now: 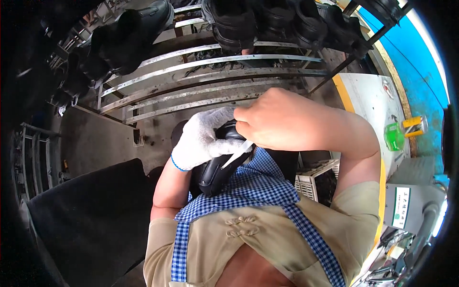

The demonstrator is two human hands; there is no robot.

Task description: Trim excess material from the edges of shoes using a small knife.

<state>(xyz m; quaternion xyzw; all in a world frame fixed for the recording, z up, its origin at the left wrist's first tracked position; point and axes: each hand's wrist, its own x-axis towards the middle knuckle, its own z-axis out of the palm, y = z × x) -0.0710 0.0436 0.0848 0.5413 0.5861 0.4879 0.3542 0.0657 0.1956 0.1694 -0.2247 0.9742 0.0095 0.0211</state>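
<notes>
A black shoe (215, 173) rests against my lap, over the blue-and-white checked apron (239, 191). My left hand (203, 136), in a white knit glove with a blue cuff edge, is closed around the shoe's upper part. Bare and closed, my right hand (275, 119) is at the far end of the shoe. From below its fingers a thin, pale, pointed blade-like tool (235, 155) slants down to the left across the shoe. Its handle end is hidden in the fist.
Ahead stands a metal slatted rack (210, 62) with several black shoes (234, 24) on top. To the right, a white table (370, 95) bears a green container (394, 136). A white plastic crate (306, 186) sits beside my lap. At left is a dark panel-like surface (91, 215).
</notes>
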